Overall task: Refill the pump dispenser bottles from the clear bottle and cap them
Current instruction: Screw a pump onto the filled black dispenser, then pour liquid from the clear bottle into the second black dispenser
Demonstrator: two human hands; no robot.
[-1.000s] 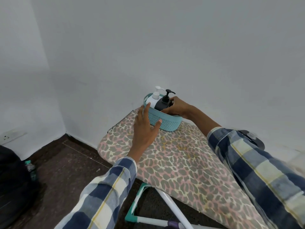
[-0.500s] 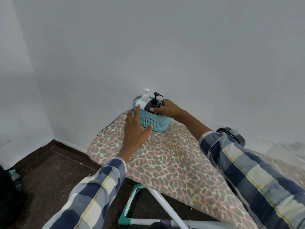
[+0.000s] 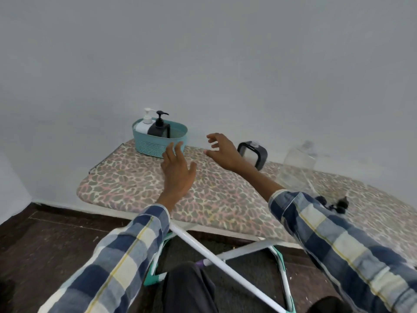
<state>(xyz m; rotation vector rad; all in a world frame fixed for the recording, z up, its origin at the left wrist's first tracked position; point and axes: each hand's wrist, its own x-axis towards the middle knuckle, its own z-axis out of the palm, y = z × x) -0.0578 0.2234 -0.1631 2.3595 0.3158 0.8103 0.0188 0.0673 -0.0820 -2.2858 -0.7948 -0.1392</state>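
Head view. A teal basket (image 3: pixel 158 141) stands at the far left end of the ironing board (image 3: pixel 140 184), against the wall. Inside it, upright and side by side, are a white pump dispenser bottle (image 3: pixel 144 125) and a black pump dispenser bottle (image 3: pixel 159 128); both pumps appear seated. The left hand (image 3: pixel 178 172) hovers just in front of the basket, fingers (image 3: pixel 174 150) straight and spread, holding nothing. The right hand (image 3: pixel 222 152) hangs in the air to the right of the basket, fingers loosely curled, also empty.

The clear bottle (image 3: pixel 297 161) stands well apart to the right, near the wall, beside a black stand-like object (image 3: pixel 252 152).

Step in hand, by judgement: neither bottle is gripped. The next move calls for lifting one dispenser out of the basket, or fetching the clear bottle; which, the view does not settle.
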